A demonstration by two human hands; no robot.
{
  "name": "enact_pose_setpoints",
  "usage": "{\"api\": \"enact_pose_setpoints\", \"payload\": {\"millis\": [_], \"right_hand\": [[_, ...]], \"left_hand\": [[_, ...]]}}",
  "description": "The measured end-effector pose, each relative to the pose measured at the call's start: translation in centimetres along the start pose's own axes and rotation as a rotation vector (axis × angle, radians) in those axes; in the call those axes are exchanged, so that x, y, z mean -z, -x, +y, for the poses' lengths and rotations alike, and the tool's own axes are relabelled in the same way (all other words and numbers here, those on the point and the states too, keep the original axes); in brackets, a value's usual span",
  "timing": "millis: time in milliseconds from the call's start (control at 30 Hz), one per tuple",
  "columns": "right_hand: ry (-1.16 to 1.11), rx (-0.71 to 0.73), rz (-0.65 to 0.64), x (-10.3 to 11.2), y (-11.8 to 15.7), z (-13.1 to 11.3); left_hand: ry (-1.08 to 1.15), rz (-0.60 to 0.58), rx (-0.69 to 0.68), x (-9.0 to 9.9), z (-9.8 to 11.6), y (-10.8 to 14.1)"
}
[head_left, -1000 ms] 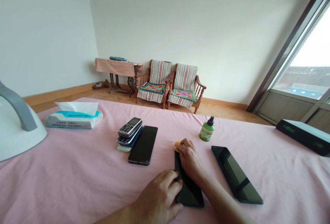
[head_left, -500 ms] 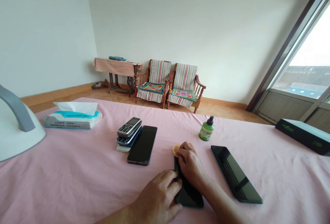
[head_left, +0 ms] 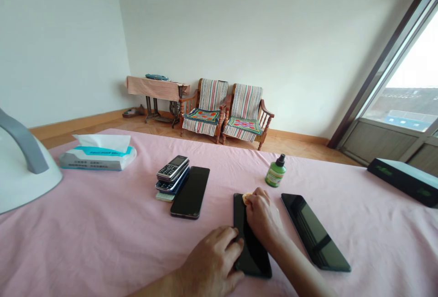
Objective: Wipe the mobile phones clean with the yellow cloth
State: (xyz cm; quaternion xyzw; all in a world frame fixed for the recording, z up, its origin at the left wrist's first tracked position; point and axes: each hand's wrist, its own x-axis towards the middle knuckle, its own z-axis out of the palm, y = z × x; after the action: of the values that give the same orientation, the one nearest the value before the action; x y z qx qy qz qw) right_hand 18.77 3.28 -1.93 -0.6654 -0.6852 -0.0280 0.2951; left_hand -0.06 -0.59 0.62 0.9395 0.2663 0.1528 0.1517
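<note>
Cloth (head_left: 246,199) pinched in my right hand (head_left: 264,215) has slid rightward, baring the far-left corner of the phone (head_left: 253,256) under both hands; I judge wiping is crossing it. My left hand (head_left: 212,260) touches its edge, grip unclear.

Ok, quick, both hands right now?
Left hand: fingers bent at the edge of the nearest black phone; grip unclear.
Right hand: closed, pinching a pale orange pad.

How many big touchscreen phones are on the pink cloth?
3: one phone under the left hand and right hand, a second phone to their right, a third phone beside the stacked keypad phones. The stack could hide another.
</note>
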Motion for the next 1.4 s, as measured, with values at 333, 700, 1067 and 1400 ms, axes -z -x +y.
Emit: {"api": "enact_pose_setpoints", "payload": {"millis": [333, 700, 1067, 1400], "right_hand": [[-0.145, 0.131, -0.030, 0.1, -0.3, -0.2], [-0.228, 0.194, -0.084, 0.0, -0.7, -1.3], [-0.361, 0.214, -0.191, 1.8, 2.1, -1.0], [-0.310, 0.223, -0.191, 2.0, 0.6, -1.6]], "left_hand": [[-0.073, 0.031, -0.048, -0.6, -0.2, 0.0], [-0.057, 0.006, -0.030, -0.4, -0.1, -0.2], [0.035, 0.040, 0.042, -0.4, 0.2, -0.1], [0.056, 0.012, 0.065, -0.1, 0.3, 0.0]]}}
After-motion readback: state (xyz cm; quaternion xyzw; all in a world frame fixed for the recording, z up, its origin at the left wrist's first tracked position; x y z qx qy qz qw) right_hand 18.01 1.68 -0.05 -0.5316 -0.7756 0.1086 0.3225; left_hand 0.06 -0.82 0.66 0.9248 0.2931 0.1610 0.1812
